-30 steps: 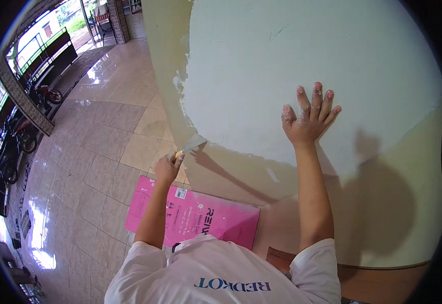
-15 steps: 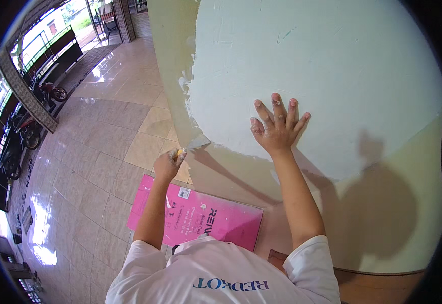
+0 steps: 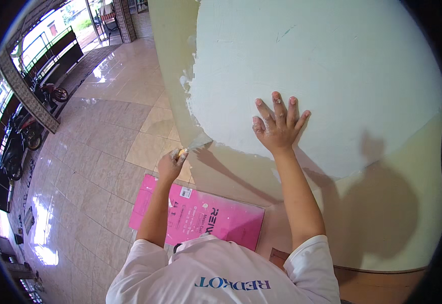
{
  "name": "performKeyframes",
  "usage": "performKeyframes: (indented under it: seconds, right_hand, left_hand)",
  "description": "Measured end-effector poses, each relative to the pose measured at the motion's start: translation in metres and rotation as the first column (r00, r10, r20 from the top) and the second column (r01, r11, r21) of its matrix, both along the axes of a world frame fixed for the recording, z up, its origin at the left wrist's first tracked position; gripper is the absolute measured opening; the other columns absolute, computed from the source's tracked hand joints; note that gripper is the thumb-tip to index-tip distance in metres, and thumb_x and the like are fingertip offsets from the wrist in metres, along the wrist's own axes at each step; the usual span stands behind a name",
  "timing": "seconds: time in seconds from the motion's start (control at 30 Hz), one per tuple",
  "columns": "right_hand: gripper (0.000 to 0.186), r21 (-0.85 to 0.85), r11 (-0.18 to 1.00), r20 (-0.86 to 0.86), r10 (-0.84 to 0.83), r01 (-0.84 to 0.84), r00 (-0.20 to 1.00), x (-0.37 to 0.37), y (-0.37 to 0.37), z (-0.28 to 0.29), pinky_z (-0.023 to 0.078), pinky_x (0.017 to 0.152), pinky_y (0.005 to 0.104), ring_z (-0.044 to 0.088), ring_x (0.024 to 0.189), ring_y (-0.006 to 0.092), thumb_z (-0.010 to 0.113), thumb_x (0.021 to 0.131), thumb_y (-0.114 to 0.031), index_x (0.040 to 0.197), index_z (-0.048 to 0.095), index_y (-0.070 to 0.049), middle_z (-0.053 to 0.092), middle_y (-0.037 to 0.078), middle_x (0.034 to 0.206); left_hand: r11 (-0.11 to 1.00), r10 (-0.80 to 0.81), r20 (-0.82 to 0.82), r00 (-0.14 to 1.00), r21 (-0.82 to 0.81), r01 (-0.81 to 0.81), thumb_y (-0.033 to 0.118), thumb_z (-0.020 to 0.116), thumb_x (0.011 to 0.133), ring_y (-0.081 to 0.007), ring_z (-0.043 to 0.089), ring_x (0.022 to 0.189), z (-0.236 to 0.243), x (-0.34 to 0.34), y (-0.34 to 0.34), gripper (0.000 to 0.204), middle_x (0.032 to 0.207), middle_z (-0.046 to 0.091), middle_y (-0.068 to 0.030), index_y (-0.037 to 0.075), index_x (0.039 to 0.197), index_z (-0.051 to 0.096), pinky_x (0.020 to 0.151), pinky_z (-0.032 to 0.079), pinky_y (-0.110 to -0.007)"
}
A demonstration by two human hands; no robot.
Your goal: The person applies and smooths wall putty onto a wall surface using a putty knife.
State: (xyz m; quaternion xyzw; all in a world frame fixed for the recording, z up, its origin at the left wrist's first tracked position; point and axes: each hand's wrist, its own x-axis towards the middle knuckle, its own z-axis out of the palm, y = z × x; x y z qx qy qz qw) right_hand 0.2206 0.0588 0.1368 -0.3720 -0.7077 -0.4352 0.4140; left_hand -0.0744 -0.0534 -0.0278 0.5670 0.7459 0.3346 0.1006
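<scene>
My left hand (image 3: 172, 163) is closed around the yellowish handle of a putty knife (image 3: 199, 142). The knife's flat blade meets the wall at the lower left border of a white putty patch (image 3: 322, 61). Fingers spread, my right hand (image 3: 280, 126) lies flat on that white patch, with nothing in it. White smears mark the fingers of both hands. Bare greenish-beige wall (image 3: 241, 175) shows below and to the left of the patch, whose border is ragged.
A pink flattened cardboard sheet (image 3: 241, 223) lies on the floor at the wall's foot, under my arms. Glossy tiles (image 3: 99, 147) stretch away to the left. Beyond a pillar (image 3: 26, 93) stand parked motorcycles (image 3: 16, 139) and a dark gate (image 3: 54, 55).
The putty knife and my left hand have shifted very slightly to the right in view. My right hand stays spread on the wall in nearly the same place.
</scene>
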Motion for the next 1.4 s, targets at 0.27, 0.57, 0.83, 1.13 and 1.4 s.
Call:
performKeyframes:
  seconds: [0.27,0.57,0.83,1.13,1.4]
  right_hand:
    - [0.047,0.001,1.0,0.006,-0.01,0.01,1.0,0.002,0.001,-0.002,-0.001,0.112,0.0606,0.02,0.142,0.027,0.049,0.086,-0.039,0.133,0.047,-0.041,0.034,-0.004,0.149]
    - [0.047,0.012,0.999,-0.01,0.035,-0.035,0.999,-0.009,0.0,0.0,0.0,0.112,0.0607,0.02,0.142,0.0273,0.049,0.086,-0.039,0.133,0.047,-0.041,0.036,-0.004,0.148]
    - [0.05,0.012,1.0,-0.009,-0.008,0.008,1.0,0.002,0.003,-0.005,0.001,0.112,0.0597,0.02,0.142,0.0256,0.05,0.084,-0.038,0.134,0.046,-0.041,0.034,-0.005,0.15]
    - [0.053,-0.07,0.998,0.007,-0.01,0.01,1.0,0.001,0.002,-0.005,0.001,0.111,0.0615,0.016,0.143,0.0256,0.054,0.083,-0.039,0.135,0.043,-0.042,0.028,-0.006,0.152]
    - [0.056,-0.223,0.963,-0.068,0.14,-0.152,0.988,0.023,-0.013,0.027,0.004,0.106,0.0677,0.017,0.142,0.0308,0.062,0.08,-0.036,0.134,0.046,-0.039,0.024,0.004,0.153]
  left_hand:
    - [0.979,-0.139,0.363,0.921,0.189,0.073,0.036,0.051,0.095,-0.0223,0.053,0.059,0.026,0.012,0.026,0.036,0.065,0.056,-0.0124,0.002,0.093,0.062,0.056,0.042,-0.034]
    - [0.985,-0.159,0.512,0.844,0.144,0.098,0.045,0.042,0.098,-0.0182,0.057,0.061,-0.07,0.031,0.02,0.046,0.063,0.057,-0.0085,0.003,0.086,0.057,0.059,0.044,-0.034]
    - [0.932,-0.293,0.55,0.783,0.348,0.104,0.042,0.036,0.101,-0.0113,0.043,0.055,0.08,0.052,0.048,0.046,0.061,0.045,-0.0018,0.005,0.075,0.048,0.054,0.038,-0.028]
    - [0.971,-0.206,0.623,0.755,0.226,0.079,0.048,0.037,0.098,-0.016,0.054,0.058,-0.011,0.058,0.034,0.052,0.06,0.055,-0.0079,0.002,0.084,0.055,0.058,0.043,-0.032]
    - [0.948,-0.257,0.436,0.862,0.289,0.136,0.047,0.039,0.098,-0.0262,0.059,0.061,0.138,0.028,0.057,0.049,0.063,0.058,-0.0124,0.003,0.089,0.058,0.059,0.044,-0.038]
